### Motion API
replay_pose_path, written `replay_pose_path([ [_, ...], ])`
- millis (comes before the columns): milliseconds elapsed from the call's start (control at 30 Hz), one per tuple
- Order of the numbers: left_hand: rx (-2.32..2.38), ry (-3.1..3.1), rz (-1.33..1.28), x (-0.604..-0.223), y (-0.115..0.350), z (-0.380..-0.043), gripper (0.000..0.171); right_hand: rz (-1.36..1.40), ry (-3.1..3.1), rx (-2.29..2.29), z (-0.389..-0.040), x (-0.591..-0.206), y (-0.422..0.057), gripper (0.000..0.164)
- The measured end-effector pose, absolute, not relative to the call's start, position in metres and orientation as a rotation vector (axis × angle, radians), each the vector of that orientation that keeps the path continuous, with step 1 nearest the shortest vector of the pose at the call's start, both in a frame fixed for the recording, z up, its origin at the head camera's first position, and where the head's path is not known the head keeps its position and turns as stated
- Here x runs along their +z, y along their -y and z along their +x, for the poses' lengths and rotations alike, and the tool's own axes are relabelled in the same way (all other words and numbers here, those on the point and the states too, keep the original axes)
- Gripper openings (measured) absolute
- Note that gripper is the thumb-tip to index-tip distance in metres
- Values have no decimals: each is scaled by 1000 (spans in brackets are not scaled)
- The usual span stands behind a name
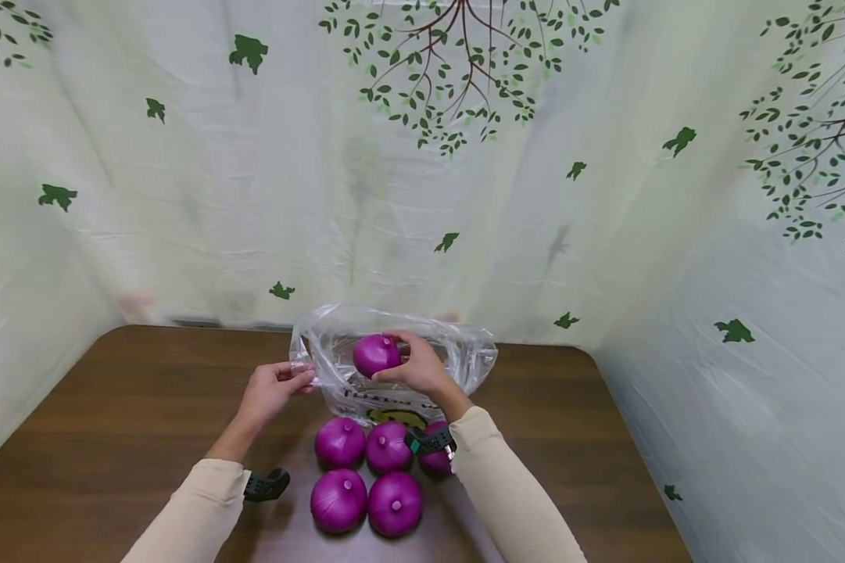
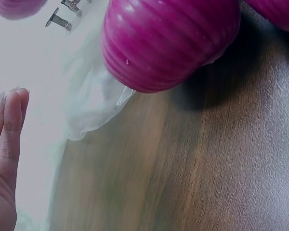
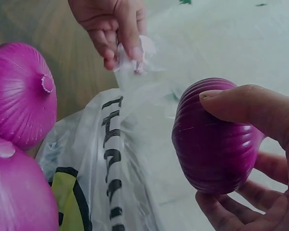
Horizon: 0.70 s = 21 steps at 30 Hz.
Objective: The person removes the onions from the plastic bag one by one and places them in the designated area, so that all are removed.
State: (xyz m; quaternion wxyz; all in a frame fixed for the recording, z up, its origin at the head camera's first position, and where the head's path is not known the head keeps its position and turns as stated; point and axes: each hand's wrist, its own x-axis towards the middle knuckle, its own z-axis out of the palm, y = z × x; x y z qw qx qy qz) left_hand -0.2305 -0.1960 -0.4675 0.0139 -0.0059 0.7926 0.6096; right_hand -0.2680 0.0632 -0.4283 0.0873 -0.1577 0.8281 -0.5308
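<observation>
My right hand (image 1: 420, 369) grips a purple onion (image 1: 376, 356) between thumb and fingers, over the mouth of a clear plastic bag (image 1: 474, 360). In the right wrist view the held onion (image 3: 214, 144) shows its ribbed side, with the thumb across its top. My left hand (image 1: 276, 391) pinches the bag's left edge; in the right wrist view the thumb of that left hand (image 3: 123, 29) presses the film against the fingers. Black lettering and a yellow-green print mark the bag's near side. In the left wrist view, the left fingers (image 2: 9, 125) appear at the left border.
Several more purple onions (image 1: 395, 504) stand in two rows on the brown wooden table (image 1: 148, 407), just in front of the bag. One onion (image 1: 436, 450) is partly behind the right wrist strap. A pale leaf-printed curtain (image 1: 366, 195) surrounds the table's back and sides.
</observation>
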Motion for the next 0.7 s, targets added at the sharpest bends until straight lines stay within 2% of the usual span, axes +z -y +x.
replay_pose_path([
  [700,1923,-2458,-9,-467,190,-231,35,-626,-2434,-1648,-220,-438,-118,75],
])
